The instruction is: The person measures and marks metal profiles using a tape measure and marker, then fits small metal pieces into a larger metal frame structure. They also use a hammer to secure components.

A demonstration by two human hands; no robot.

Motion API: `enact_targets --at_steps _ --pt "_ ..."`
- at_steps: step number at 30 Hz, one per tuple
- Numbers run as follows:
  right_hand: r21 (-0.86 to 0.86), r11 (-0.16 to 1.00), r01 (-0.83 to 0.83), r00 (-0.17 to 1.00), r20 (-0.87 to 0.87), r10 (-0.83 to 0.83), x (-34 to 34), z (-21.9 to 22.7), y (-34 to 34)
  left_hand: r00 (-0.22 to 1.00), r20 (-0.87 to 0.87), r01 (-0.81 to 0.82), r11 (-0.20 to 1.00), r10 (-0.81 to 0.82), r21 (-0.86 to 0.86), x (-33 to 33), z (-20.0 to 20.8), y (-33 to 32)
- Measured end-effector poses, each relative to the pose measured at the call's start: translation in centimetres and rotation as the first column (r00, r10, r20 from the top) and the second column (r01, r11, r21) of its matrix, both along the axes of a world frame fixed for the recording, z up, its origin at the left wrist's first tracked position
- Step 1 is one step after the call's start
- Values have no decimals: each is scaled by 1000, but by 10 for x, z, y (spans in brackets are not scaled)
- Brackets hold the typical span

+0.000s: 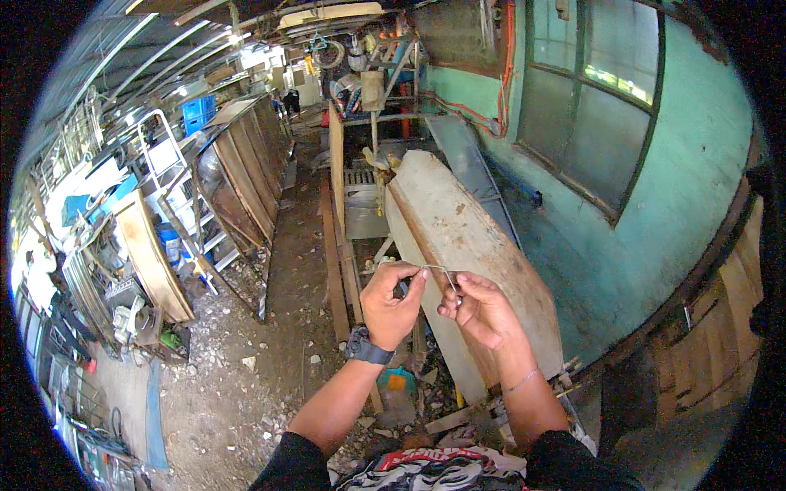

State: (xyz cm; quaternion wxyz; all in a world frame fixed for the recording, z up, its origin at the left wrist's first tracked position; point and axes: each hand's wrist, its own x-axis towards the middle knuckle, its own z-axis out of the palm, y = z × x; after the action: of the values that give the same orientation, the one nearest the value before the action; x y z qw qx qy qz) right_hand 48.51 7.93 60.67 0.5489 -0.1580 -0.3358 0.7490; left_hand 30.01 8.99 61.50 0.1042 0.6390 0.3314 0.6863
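In front of my chest, both hands hold a thin bent metal rod (438, 267), shaped like an L. My left hand (387, 304), with a dark watch (366, 347) on its wrist, pinches one end between thumb and fingertip. Something dark shows inside its curled fingers, too small to name. My right hand (483, 311) grips the rod's downward leg between thumb and fingers. A small shiny bit shows by those fingers, but I cannot make out what it is. Below and beyond the hands lies a long, worn whitish panel (467, 221) with a brown edge.
To the right stands a green wall (655, 221) with a framed window (589, 106). Leaning wooden panels (246, 155), a metal ladder (205, 213) and piled scrap fill the left side. Rubble (237, 376) covers the dirt floor. A stand with clutter (372, 90) rises beyond the panel.
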Motion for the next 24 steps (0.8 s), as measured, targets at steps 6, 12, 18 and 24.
enact_targets --at_steps 6,12,18,24 --pt "17 1000 -18 995 94 16 -2 2 7 991 22 -137 990 136 43 -3 -1 -4" --pt "160 979 126 961 227 -161 -24 7 17 986 -42 -158 981 164 108 -24 -4 11" --pt "242 931 273 872 347 -346 -71 9 43 991 -135 0 991 18 136 -71 -5 52" --pt "367 860 354 702 504 -504 -136 13 76 956 -289 107 979 -54 173 -142 -3 104"
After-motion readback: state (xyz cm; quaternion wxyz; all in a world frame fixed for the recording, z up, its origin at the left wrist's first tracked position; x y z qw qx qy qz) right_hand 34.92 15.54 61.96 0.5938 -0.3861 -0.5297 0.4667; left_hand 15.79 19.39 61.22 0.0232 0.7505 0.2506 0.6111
